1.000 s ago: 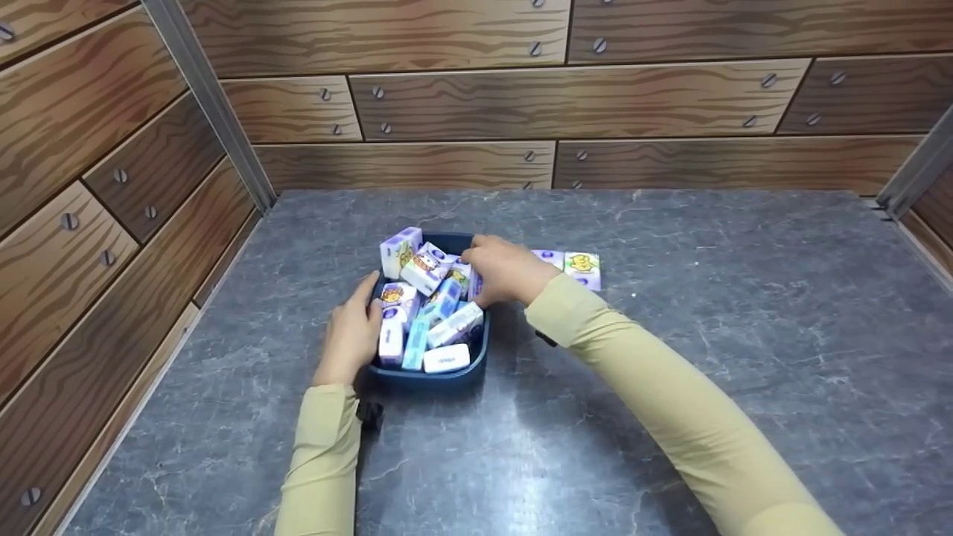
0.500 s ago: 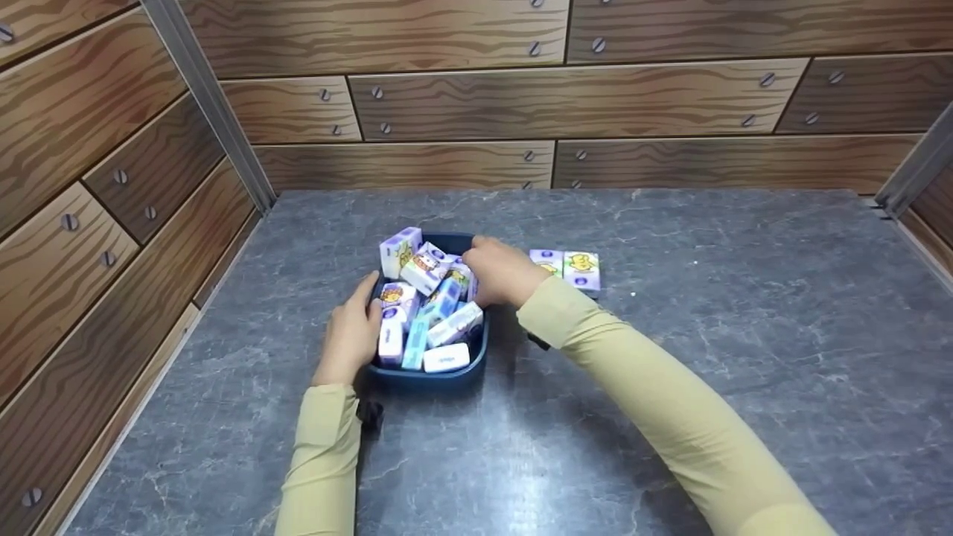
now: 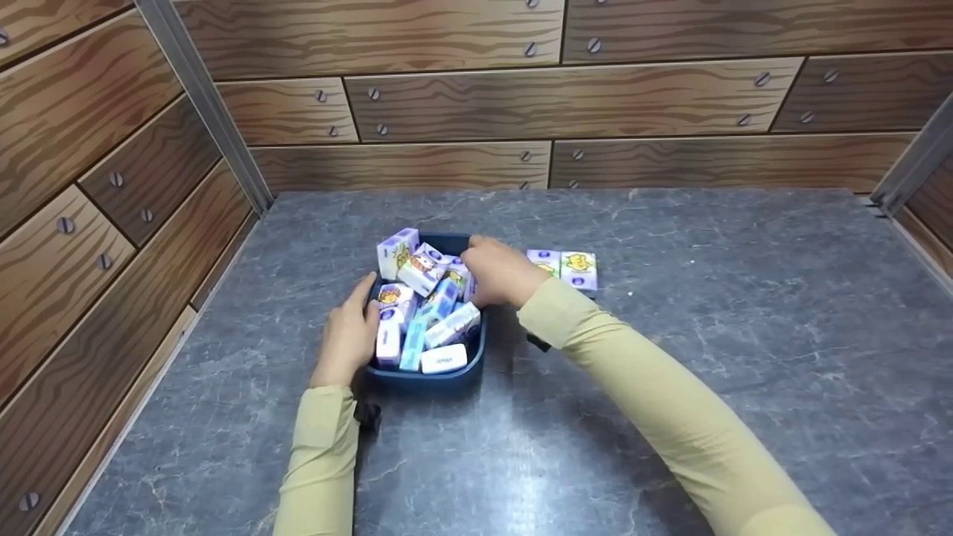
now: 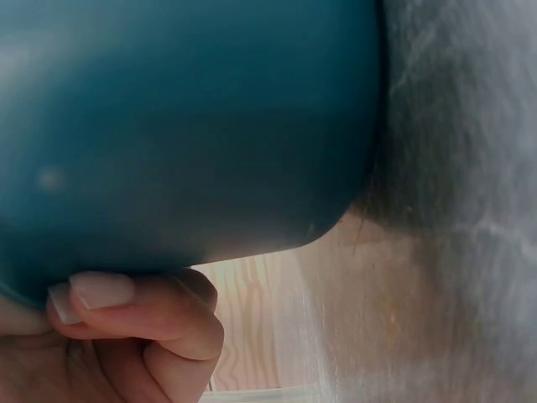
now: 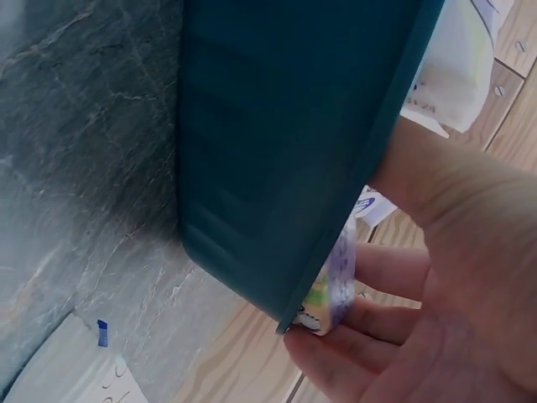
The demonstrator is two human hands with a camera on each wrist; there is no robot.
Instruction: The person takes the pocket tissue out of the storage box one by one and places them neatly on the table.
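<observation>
Blue tub of small packets, both your hands working at its sides.
The tub (image 3: 428,381) is sitting on the grey marbled table (image 3: 782,357), left of centre; packets (image 3: 444,359) are lying jumbled inside, one purple-and-white packet (image 3: 396,254) leaning up at the far left corner. Your left hand (image 3: 346,335) is gripping the left side, curled fingertips pressing on the outer wall. Your right hand (image 3: 502,272) is reaching over the right rim, thumb and fingers apart, pinching a purple-edged packet (image 5: 340,281) just inside that rim; the thumb tip is hiding behind the wall. Two loose packets (image 3: 578,270) are lying side by side on the table, right of the tub. Pale yellow sleeves (image 3: 316,439) are covering your arms; wood-patterned walls (image 3: 447,104) are standing behind.
</observation>
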